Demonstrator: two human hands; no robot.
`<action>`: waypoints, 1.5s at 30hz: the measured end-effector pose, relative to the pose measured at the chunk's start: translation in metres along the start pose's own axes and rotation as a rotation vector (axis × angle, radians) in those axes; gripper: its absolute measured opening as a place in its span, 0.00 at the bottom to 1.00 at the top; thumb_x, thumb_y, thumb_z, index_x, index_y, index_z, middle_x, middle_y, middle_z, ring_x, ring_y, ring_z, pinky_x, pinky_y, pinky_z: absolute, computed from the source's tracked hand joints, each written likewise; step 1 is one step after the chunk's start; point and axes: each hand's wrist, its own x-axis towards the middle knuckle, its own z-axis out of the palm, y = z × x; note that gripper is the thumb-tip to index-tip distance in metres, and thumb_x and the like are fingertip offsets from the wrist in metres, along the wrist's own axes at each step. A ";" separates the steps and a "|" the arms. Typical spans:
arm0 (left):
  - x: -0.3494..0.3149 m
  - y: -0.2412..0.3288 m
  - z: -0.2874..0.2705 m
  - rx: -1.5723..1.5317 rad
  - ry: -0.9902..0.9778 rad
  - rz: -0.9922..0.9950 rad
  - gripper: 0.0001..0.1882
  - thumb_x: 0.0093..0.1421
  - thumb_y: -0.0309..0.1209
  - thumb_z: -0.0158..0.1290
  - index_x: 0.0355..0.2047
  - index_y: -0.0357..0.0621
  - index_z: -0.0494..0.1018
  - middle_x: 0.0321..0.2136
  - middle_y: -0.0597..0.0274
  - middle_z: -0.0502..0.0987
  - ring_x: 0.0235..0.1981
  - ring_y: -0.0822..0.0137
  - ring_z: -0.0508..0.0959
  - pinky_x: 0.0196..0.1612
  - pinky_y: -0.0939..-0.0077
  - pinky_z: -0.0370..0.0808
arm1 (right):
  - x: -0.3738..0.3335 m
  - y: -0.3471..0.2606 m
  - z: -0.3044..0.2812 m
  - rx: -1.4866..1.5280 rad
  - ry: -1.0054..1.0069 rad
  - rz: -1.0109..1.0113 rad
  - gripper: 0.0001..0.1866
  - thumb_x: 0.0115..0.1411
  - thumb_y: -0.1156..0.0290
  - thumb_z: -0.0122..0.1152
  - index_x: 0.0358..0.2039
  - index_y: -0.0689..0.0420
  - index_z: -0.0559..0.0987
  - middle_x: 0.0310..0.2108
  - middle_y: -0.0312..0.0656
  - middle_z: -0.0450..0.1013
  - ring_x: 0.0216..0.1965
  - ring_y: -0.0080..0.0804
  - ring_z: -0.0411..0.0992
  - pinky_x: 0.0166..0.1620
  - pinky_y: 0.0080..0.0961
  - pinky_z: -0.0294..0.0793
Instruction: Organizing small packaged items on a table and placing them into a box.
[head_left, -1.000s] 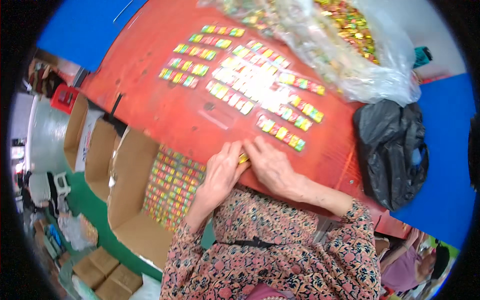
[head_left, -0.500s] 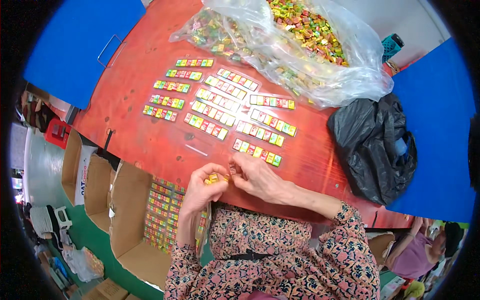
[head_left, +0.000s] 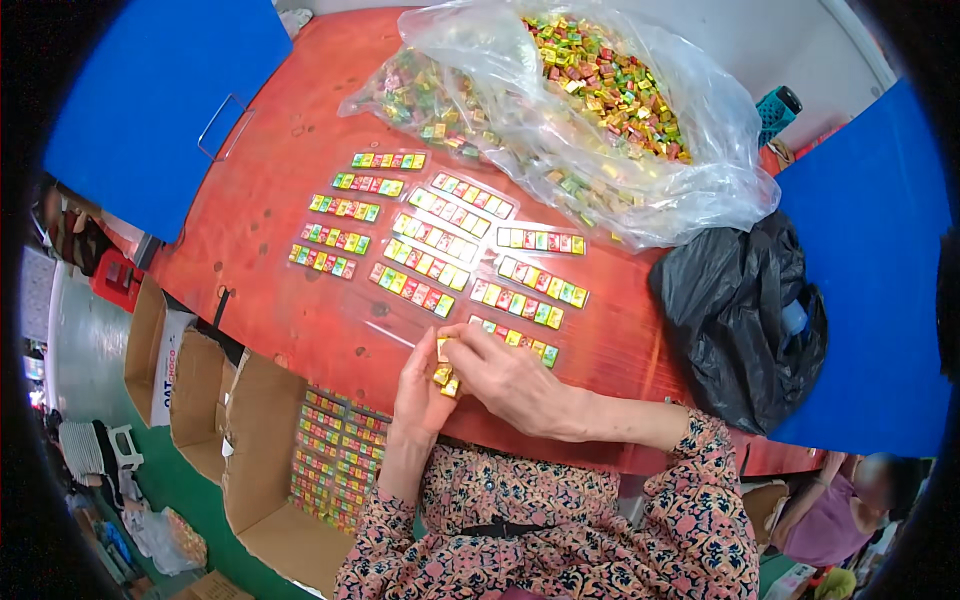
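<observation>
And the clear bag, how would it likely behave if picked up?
The clear bag looks floppy: its film creases and slumps. It's probably heavy, given the heaped pieces inside. Its open mouth suggests some could spill if tipped.

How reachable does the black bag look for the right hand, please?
Probably yes: nothing seems to block the right hand across the red tabletop toward the black bag, though that hand is busy with wrapped pieces.

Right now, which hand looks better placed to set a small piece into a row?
Probably the right hand: it is curled over the small yellow pieces and lies close to the nearest row of wrapped pieces. The left hand seems to cup the yellow ones, so it looks better suited to supporting them.
</observation>
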 end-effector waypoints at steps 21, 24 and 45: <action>-0.044 0.032 -0.015 0.317 0.592 0.314 0.13 0.65 0.36 0.43 0.32 0.39 0.69 0.20 0.56 0.71 0.08 0.74 0.62 0.08 0.87 0.53 | 0.189 0.398 -0.218 -0.715 0.485 0.436 0.10 0.50 0.67 0.58 0.29 0.60 0.79 0.29 0.53 0.74 0.35 0.51 0.73 0.37 0.44 0.71; -0.040 0.032 -0.012 0.342 0.586 0.313 0.14 0.66 0.36 0.42 0.32 0.38 0.68 0.20 0.57 0.70 0.09 0.76 0.61 0.08 0.88 0.52 | 0.194 0.414 -0.216 -0.888 0.409 0.327 0.13 0.53 0.67 0.52 0.36 0.57 0.79 0.26 0.56 0.73 0.31 0.52 0.73 0.34 0.41 0.70; -0.035 0.030 -0.013 0.330 0.628 0.369 0.11 0.63 0.34 0.46 0.31 0.37 0.70 0.20 0.53 0.73 0.08 0.69 0.69 0.07 0.86 0.57 | 0.187 0.421 -0.221 -0.938 0.397 0.347 0.11 0.55 0.67 0.58 0.38 0.54 0.80 0.34 0.51 0.73 0.38 0.47 0.72 0.40 0.39 0.70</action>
